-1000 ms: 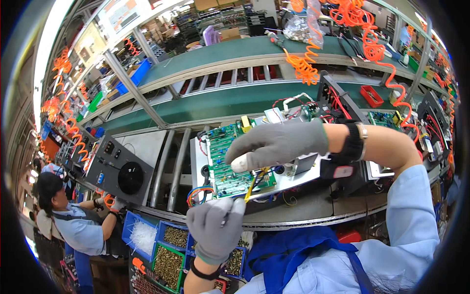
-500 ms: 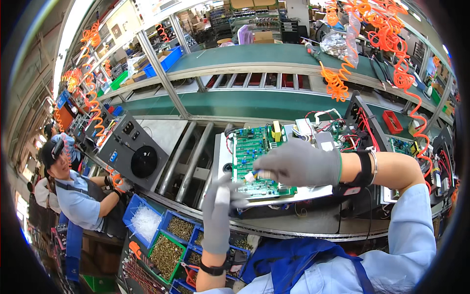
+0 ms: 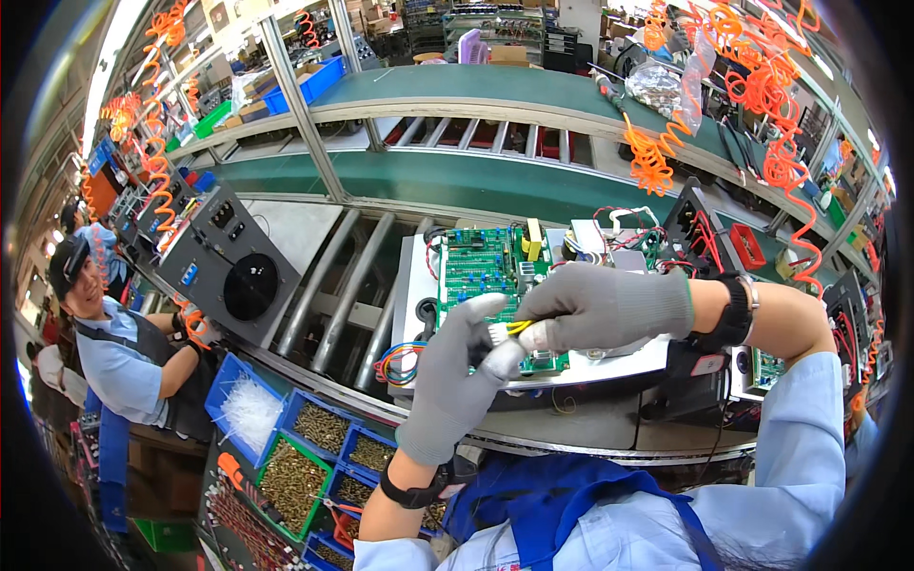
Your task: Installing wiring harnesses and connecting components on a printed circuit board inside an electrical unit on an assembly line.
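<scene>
I'm in an electronics assembly factory: a roller conveyor (image 3: 357, 285), coiled orange hoses (image 3: 785, 167), a populated green circuit board (image 3: 466, 271) in front of me, an aproned co-worker (image 3: 129, 357) to my left.

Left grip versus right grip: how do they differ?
The left grip has thumb and finger spread either side of the white plug; the right grip pinches the yellow wires. The left grip points up and right in view, the right grip left. Both are gray-gloved.
</scene>
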Demonstrator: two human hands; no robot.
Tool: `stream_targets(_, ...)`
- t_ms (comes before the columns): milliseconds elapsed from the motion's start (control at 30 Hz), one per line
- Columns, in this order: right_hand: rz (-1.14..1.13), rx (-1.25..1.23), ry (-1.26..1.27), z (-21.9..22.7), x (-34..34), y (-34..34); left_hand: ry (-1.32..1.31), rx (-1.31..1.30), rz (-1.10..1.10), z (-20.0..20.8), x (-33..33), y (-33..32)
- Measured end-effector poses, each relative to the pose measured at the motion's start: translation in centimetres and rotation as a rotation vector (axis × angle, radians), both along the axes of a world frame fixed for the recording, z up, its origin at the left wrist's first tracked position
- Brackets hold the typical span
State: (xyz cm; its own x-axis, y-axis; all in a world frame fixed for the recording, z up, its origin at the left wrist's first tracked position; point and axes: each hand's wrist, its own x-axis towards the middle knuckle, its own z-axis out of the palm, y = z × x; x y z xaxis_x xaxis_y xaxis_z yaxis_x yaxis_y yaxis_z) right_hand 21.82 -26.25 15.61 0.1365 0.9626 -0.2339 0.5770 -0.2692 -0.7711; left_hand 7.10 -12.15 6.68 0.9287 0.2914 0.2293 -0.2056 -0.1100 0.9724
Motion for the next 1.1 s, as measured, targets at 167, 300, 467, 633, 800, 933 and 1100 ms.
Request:
stream_targets(167, -0.038, -0.544, -0.352, -0.4, 1.9, -1.2, -0.006, 0.1, 0.197, -3.1, -0.1, -0.8)
stream_targets(300, -0.018, -0.539, -0.449, -4.0, 2.8, -2.2, -0.195, 0.846, 0.619, -5.6, -0.3, -0.1)
stream_targets(467, 0.141, -0.596, -0.611, -4.7, 2.8, -0.8, -0.173, 0.882, 0.76, -7.2, -0.7, 1.0)
stream_targets(633, -0.056, -0.687, -0.439, -5.5, 3.4, -1.0, -0.129, 0.877, 0.817, -7.8, -2.0, 2.1)
stream_targets(800, -0.083, -0.736, -0.493, -5.5, 2.6, 0.0, -0.105, 0.881, 0.849, -8.7, -2.5, 3.0)
stream_targets(933, 0.091, -0.785, -0.58, -6.3, 3.3, 0.1, -0.077, 0.878, 0.856, -9.4, -2.0, 3.4)
stream_targets(1100, -0.059, -0.765, -0.471, -5.2, 3.1, 0.8, -0.077, 0.875, 0.847, -10.2, -1.7, 4.1)
